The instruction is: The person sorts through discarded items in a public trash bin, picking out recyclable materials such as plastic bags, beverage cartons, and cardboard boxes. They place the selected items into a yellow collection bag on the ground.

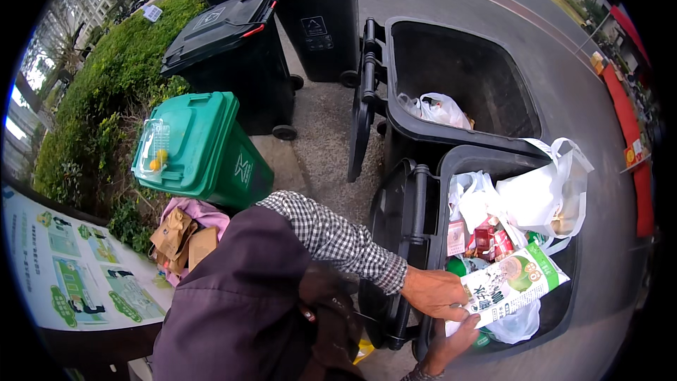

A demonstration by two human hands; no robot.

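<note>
A white and green coconut water carton (510,288), seemingly flattened, lies at a tilt over the open black wheeled bin (449,156) at the lower right. My left hand (436,293), in a checked sleeve, grips its lower left end. My right hand (452,346) pinches the same end from below, close to my left fingers. Beneath and beside the carton are a white paper bag (539,193), a clear plastic bag (515,323), a red box (484,241), a pale pink box (456,238) and green bottles, partly hidden.
Another open black bin (455,137) holds a white plastic bag (441,108). Closed black bins (227,37) stand behind. A green bin (195,148) bears a clear plastic container (154,145). Cardboard (203,246) lies nearby, beside a printed board (79,275) and a hedge (106,79).
</note>
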